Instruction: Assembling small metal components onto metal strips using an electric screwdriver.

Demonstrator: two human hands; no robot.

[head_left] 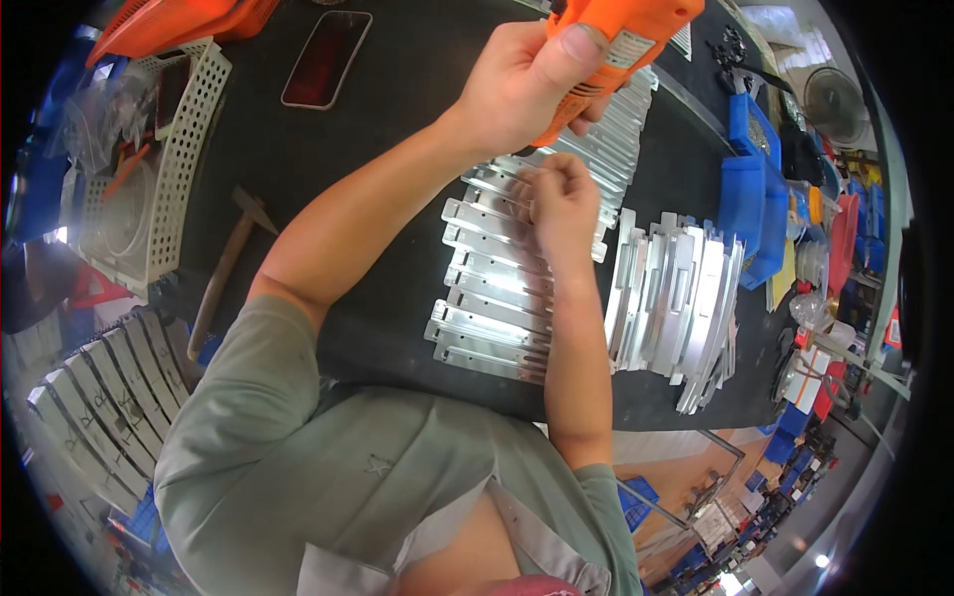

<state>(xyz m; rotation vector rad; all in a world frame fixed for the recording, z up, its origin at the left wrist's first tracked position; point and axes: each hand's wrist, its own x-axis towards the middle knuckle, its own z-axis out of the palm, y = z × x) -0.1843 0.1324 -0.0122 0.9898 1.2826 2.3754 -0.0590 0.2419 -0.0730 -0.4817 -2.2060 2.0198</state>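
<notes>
My left hand (507, 94) is wrapped round an orange power tool (636, 45), which looks like a cordless drill or screwdriver. Its lower, dark end points down close to a row of shiny metal brackets (492, 283) laid side by side on the black table. Just below the tool, my right hand (568, 214) hovers over or rests on the row, fingers curled and pressed together. Whatever they pinch, if anything, is too small to tell. Right of my right forearm lies a second stack of long metal brackets (676, 298).
A smartphone (327, 60) lies on the black table at the far left, and a wooden-handled hammer (227, 263) nearer me. A white perforated basket (174, 189) stands at the left edge. Blue bins (750, 204) stand beyond the bracket stack on the right.
</notes>
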